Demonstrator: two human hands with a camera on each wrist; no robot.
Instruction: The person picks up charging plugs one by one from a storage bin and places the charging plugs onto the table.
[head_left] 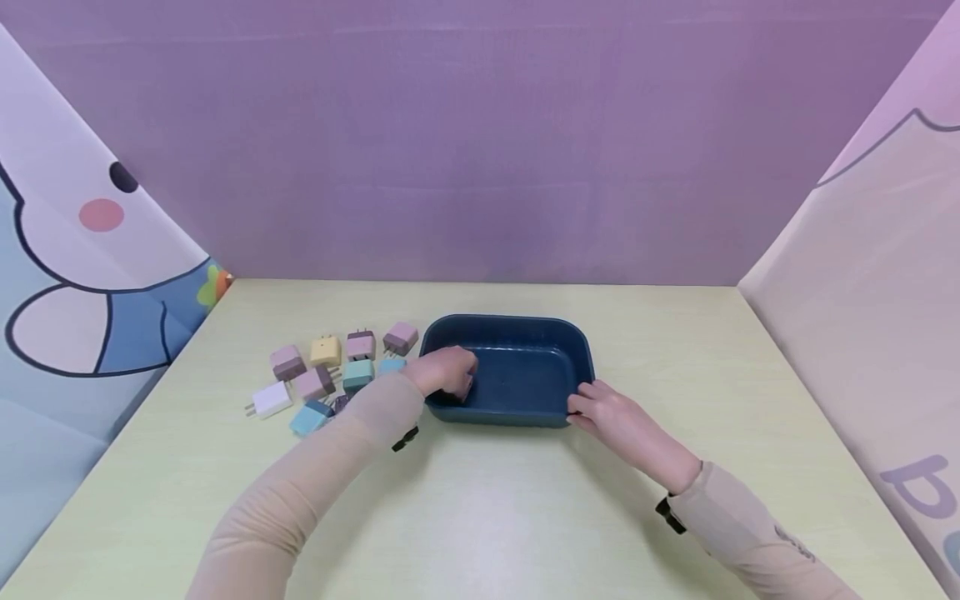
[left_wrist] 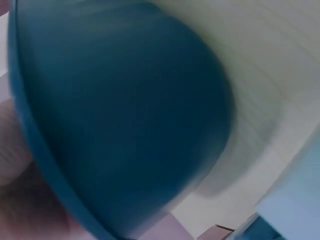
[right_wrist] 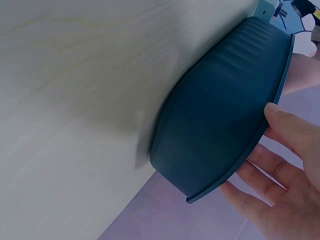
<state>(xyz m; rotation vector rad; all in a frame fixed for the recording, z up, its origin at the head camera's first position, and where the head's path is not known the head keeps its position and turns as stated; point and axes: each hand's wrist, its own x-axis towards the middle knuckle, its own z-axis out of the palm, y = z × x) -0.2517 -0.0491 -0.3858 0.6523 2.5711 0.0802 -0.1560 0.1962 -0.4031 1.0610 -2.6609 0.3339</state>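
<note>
A dark blue plastic basin (head_left: pixel 517 415) stands on the table. My right hand (head_left: pixel 611 417) grips its near right corner, thumb on the outside of the rim and fingers over the inner side, as the right wrist view also shows. My left hand (head_left: pixel 448 371) reaches over the left wall into the basin with its fingers pointing down and bent. I cannot tell whether it holds something, since the fingertips are partly hidden. Left of the basin lie several charger plugs, among them a white one (head_left: pixel 272 400), a yellow one (head_left: pixel 326 351) and a mauve one (head_left: pixel 401 337).
More plugs, such as a teal one (head_left: pixel 357 375) and a light blue one (head_left: pixel 311 417), lie close beside and partly behind my left forearm (head_left: pixel 322 475). A purple backdrop (head_left: pixel 480 150) rises behind the pale table (head_left: pixel 495 517), with printed cloth on both sides.
</note>
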